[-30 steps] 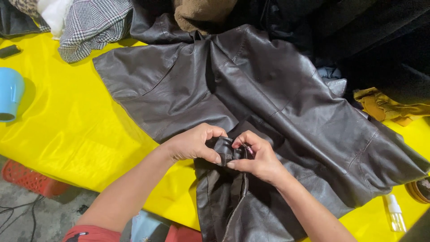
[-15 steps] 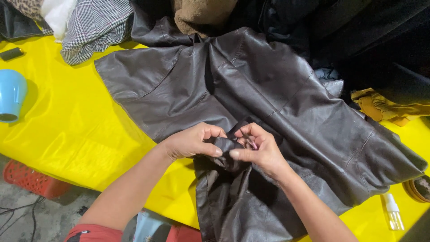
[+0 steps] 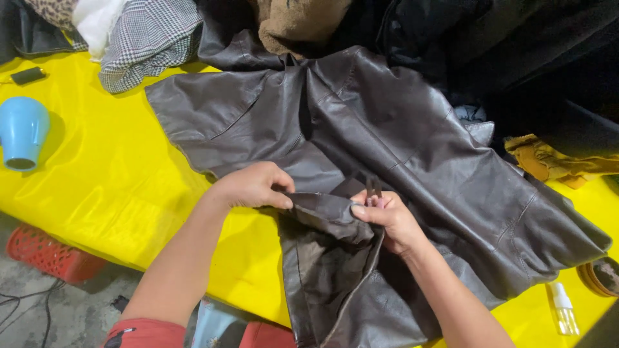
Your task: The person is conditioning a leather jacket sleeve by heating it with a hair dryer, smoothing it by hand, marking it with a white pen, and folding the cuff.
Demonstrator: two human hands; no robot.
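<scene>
Work surface: table (image 3: 97, 193) covered in glossy bright yellow sheeting, spanning the scene from left to far right. Floor: grey concrete (image 3: 58, 309) at near left, with dark cables (image 3: 26, 306) trailing across it. Red plastic basket (image 3: 51, 254) on the floor, partly under the table's near edge. Far right: deep shadow. Light: overhead, giving soft sheen on the sheeting.
</scene>
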